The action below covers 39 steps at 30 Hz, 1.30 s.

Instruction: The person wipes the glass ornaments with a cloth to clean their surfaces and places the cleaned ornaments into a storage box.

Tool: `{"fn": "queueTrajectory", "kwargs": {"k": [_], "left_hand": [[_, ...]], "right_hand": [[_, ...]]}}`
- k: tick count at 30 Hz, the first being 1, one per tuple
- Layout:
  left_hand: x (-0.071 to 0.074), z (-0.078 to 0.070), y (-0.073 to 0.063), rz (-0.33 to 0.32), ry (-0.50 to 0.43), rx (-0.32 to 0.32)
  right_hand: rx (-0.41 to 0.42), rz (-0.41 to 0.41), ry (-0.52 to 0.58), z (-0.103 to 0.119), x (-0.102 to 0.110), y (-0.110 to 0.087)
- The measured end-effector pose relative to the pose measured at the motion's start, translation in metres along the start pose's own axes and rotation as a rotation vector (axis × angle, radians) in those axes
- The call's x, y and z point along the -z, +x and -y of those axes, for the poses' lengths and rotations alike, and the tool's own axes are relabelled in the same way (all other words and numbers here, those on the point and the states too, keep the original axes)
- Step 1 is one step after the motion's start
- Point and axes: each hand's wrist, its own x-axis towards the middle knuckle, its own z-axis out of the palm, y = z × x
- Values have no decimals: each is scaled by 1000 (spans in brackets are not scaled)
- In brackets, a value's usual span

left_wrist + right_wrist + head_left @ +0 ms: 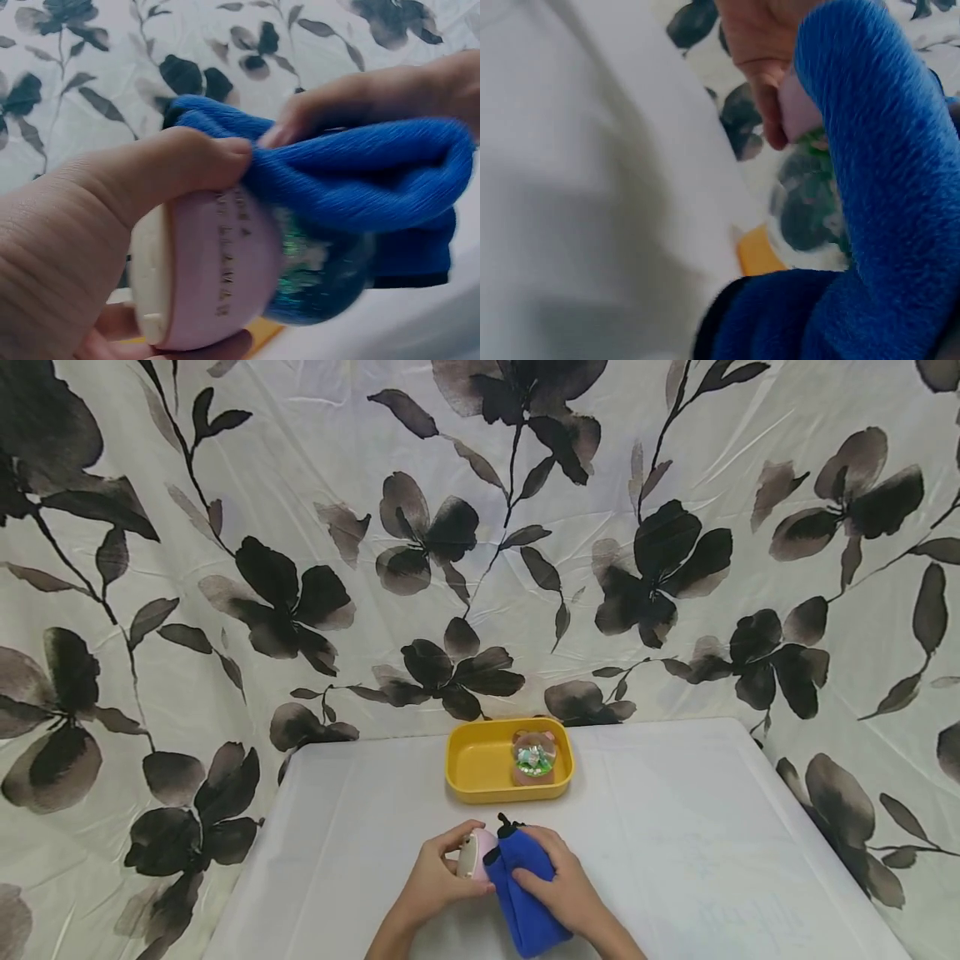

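Note:
My left hand [438, 883] grips a snow globe [478, 853] by its pink base, tilted on its side above the white table. Raised lettering runs along the base in the left wrist view, and green glitter shows inside the clear dome [330, 281]. A folded blue cloth [528, 893] with black edging is held in my right hand [566, 878]. The cloth lies against the globe and covers part of it. In the right wrist view the cloth hides most of the right hand.
Beyond the hands, a yellow tray [480, 768] stands near the table's back edge. A second snow globe [534, 758] with a brownish base lies in its right half. Behind the white table [675, 843] hangs a flower-patterned sheet [555, 543].

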Motion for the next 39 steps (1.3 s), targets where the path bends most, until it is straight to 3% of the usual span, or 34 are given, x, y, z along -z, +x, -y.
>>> {"fn": "queueTrajectory", "kwargs": {"k": [5,9,12,16,21,25,28,32,36,39], "left_hand": [[7,-8,0,124,6,-2],[8,-4,-1,167,-35,-56],[10,0,-2,181,-98,-104],[11,8,-2,180,-215,-162],[7,21,-4,114,-348,-216],[-3,24,-5,-8,-406,-128],[-10,22,-6,-108,-430,-39],[-15,19,-6,-186,-459,7],[-20,18,-5,-214,-473,-2],[-22,18,-4,-212,-435,-46]], "right_hand": [[-57,155,109,1,8,1],[-80,245,275,-2,15,2],[-80,287,372,-2,19,4],[-89,268,466,1,18,4],[-130,104,507,7,9,1],[-105,-19,465,10,4,-1],[-68,-30,465,8,4,-5],[-51,-34,475,2,7,-8],[-77,-79,504,-2,6,-8],[-80,-105,532,-4,5,-7]]}}
